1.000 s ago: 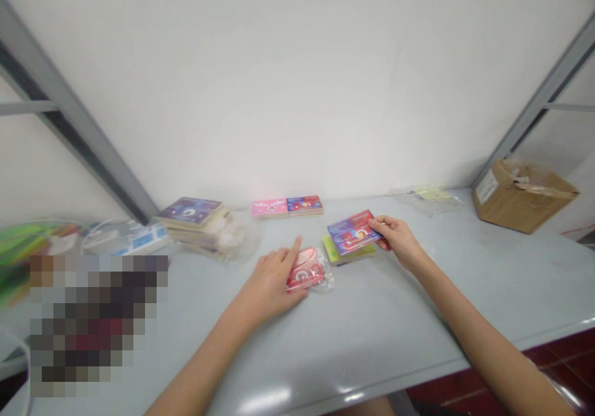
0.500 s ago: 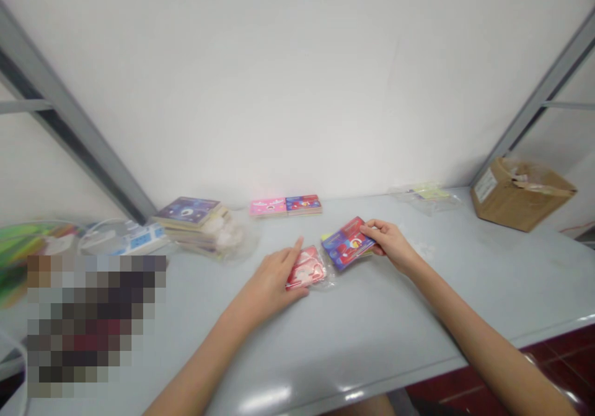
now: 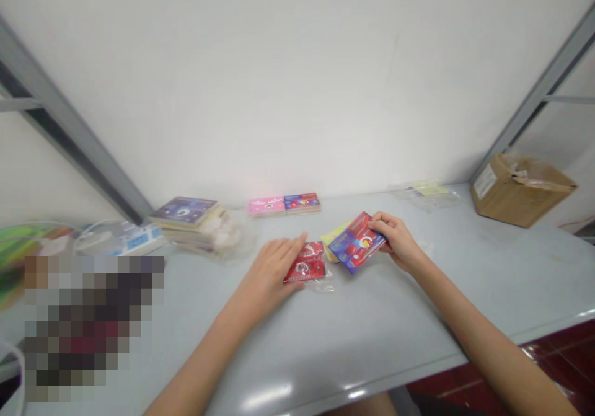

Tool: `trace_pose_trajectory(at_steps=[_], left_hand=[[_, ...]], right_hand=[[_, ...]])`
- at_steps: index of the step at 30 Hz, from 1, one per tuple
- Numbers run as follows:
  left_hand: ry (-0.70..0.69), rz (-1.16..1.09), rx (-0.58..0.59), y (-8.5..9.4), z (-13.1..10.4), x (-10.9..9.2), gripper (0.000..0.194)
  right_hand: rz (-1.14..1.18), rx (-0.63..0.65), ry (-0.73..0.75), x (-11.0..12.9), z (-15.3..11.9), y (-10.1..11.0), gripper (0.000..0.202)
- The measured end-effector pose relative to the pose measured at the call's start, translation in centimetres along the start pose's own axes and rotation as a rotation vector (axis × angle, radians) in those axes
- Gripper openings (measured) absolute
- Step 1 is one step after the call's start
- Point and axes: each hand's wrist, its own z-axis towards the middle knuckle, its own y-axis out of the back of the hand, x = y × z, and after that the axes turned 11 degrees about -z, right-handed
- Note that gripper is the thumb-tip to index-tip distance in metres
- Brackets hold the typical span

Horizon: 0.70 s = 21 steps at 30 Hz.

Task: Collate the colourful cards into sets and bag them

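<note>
My left hand (image 3: 269, 268) is on the left side of a clear plastic bag with red printed contents (image 3: 305, 266). Its fingers curve over the top edge and the thumb lies along the bottom edge. Between thumb and fingers, my right hand (image 3: 395, 237) pinches the upper right corner of a blue-and-red printed card (image 3: 357, 242). That card is tilted and partly covers a yellow piece (image 3: 332, 237) behind its left side. Whether the two are joined I cannot tell.
Against the wall lie pink cards (image 3: 264, 206) beside blue-and-red cards (image 3: 302, 202). A bagged card stack (image 3: 186, 211) and a power strip (image 3: 139, 237) are on the left. A flat clear bag (image 3: 430, 194) and a cardboard box (image 3: 515, 193) stand back right.
My right hand has shifted the blue-and-red card slightly right, showing more of the yellow piece. Under my left hand, the bag's visible face has changed from pale red-and-white to dark red.
</note>
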Motion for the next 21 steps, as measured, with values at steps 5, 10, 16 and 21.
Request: trace_pose_trajectory(at_steps=[5,10,16,21], left_hand=[[-0.035,0.067,-0.005,0.19,0.17,-0.05,0.069],[-0.045,0.152,0.029,-0.10,0.09,0.29,0.065],[-0.027,0.155,0.029,-0.12,0.03,0.02,0.061],[0.024,0.092,-0.008,-0.18,-0.06,-0.31,0.071]], right_hand=[[0.011,0.060,-0.018,-0.14,-0.09,-0.47,0.029],[-0.105,0.086,-0.103,-0.10,-0.26,-0.51,0.027],[-0.037,0.070,-0.079,0.24,-0.36,-0.07,0.027],[0.001,0.064,0.053,0.03,-0.29,-0.26,0.026]])
